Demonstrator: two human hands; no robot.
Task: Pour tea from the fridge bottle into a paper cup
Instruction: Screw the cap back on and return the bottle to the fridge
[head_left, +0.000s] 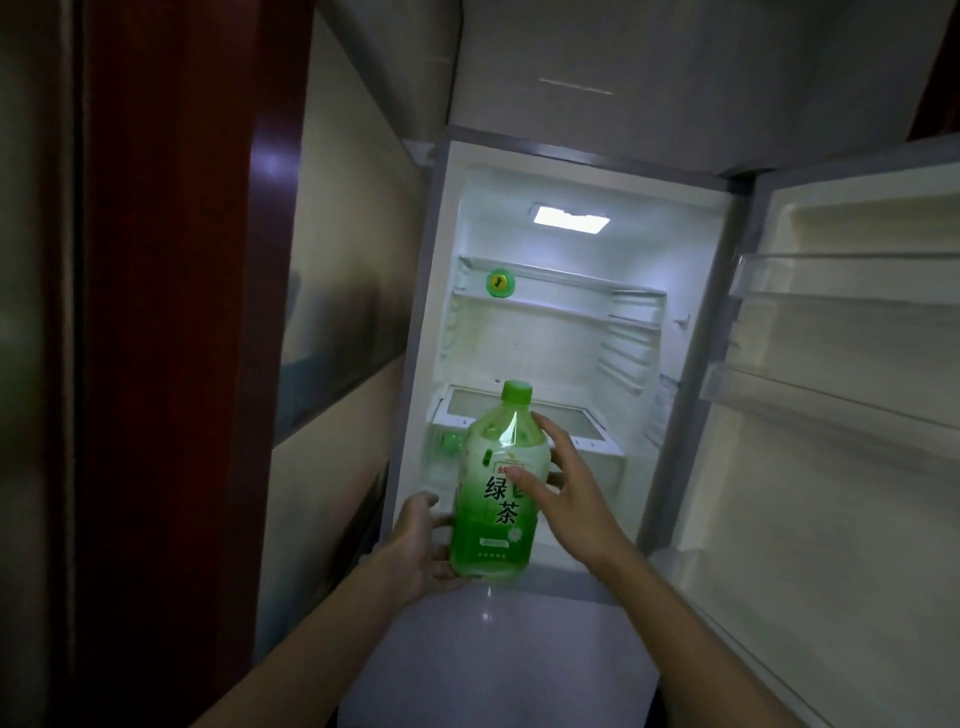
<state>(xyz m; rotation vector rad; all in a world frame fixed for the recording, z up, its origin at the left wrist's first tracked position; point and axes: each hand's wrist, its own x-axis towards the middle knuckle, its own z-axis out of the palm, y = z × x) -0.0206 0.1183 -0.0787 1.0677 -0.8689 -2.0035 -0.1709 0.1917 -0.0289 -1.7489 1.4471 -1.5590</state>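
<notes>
A large green tea bottle (498, 483) with a green cap and a green-and-white label is held upright in front of the open fridge (545, 332). My left hand (421, 545) grips its lower part from the left and underneath. My right hand (566, 493) lies against its right side, fingers spread over the label and shoulder. No paper cup is in view.
The fridge door (841, 395) stands open to the right, its shelves bare. A small green round object (500, 283) sits on the upper shelf. Another green-capped bottle (451, 441) shows in the drawer at lower left. A dark red wooden frame (171, 312) stands left.
</notes>
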